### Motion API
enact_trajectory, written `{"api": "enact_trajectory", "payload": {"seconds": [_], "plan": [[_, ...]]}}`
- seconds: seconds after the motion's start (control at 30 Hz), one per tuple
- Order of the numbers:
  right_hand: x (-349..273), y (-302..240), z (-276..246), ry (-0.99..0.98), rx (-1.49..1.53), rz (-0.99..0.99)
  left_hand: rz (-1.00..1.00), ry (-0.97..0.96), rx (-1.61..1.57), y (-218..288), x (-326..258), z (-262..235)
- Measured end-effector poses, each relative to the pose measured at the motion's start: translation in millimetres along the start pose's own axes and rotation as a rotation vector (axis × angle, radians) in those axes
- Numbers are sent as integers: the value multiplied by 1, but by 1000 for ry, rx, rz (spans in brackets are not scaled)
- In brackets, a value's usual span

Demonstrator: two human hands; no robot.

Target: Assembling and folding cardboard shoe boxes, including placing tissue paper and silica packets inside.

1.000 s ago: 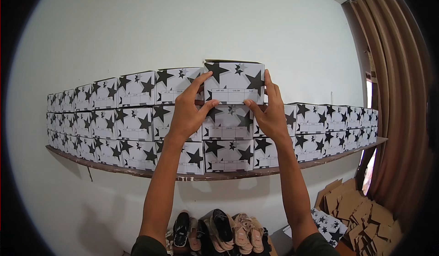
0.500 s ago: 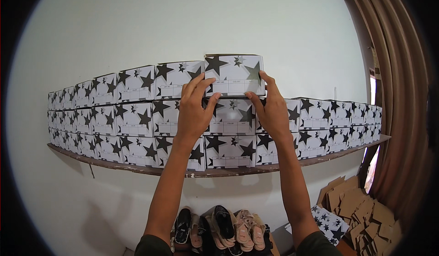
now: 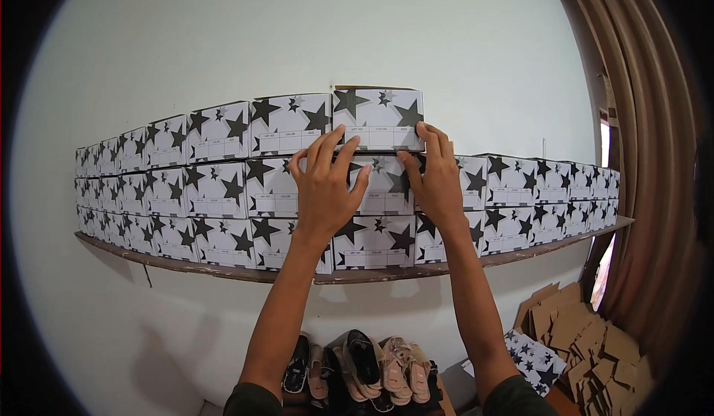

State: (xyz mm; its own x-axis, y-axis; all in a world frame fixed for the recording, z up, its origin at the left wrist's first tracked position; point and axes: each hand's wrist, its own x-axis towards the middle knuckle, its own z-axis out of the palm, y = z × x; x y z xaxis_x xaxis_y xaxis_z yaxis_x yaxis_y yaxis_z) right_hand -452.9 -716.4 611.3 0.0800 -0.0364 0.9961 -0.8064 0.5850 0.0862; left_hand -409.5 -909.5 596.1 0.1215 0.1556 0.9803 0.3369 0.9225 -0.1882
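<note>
Up at the middle of the wall (image 3: pixel 372 29), high on the stack: one white box (image 3: pixel 381 107) with black and grey stars, right at the end of the top row. Seated on the second tier, over a matching box below (image 3: pixel 390 187), and just beside the neighbouring box (image 3: pixel 291 122) on its left.

In close at the lower left, the left hand (image 3: pixel 325 193): fingers spread wide, fingertips (image 3: pixel 352 145) at the lower front face, thumb (image 3: pixel 361 183) well apart and lower, in front of the box below. Contact at that thumb hard to call, cannot tell.

Over on the other side, the right hand (image 3: pixel 437 182): forefinger at the lower right corner, thumb (image 3: pixel 407 163) parted from it near the bottom edge, remaining fingers close together and partly hidden. Pressure there, again, cannot tell.

Bare forearms all the way down to dark sleeves (image 3: pixel 253 399). Three tiers of star-print boxes off to the left, two to the right, all along one brown shelf (image 3: pixel 357 275).

Underneath, a cluster of black and beige shoes (image 3: pixel 362 360). Lower right, a heap of brown cardboard (image 3: pixel 621 342), with a star-print sheet (image 3: pixel 535 360) beside it, and above, a long brown curtain (image 3: pixel 632 156).
</note>
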Motion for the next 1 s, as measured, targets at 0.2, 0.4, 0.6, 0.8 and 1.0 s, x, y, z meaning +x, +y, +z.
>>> {"api": "enact_trajectory", "payload": {"seconds": [0.2, 0.4, 0.6, 0.8, 1.0], "plan": [[-14, 9, 10, -75, -278, 1, 62, -49, 201, -2, -13, 11], [-20, -5, 2, -147, -474, -28, 45, -88, 206, 4, -15, 0], [-72, -36, -34, -218, -163, 1, -101, -135, -106, 37, -54, -47], [-168, -77, -99, -274, 153, 125, -400, -83, -788, 78, -161, -103], [-288, -86, -162, -475, 143, 533, -589, -587, -1170, 137, -262, -116]]}}
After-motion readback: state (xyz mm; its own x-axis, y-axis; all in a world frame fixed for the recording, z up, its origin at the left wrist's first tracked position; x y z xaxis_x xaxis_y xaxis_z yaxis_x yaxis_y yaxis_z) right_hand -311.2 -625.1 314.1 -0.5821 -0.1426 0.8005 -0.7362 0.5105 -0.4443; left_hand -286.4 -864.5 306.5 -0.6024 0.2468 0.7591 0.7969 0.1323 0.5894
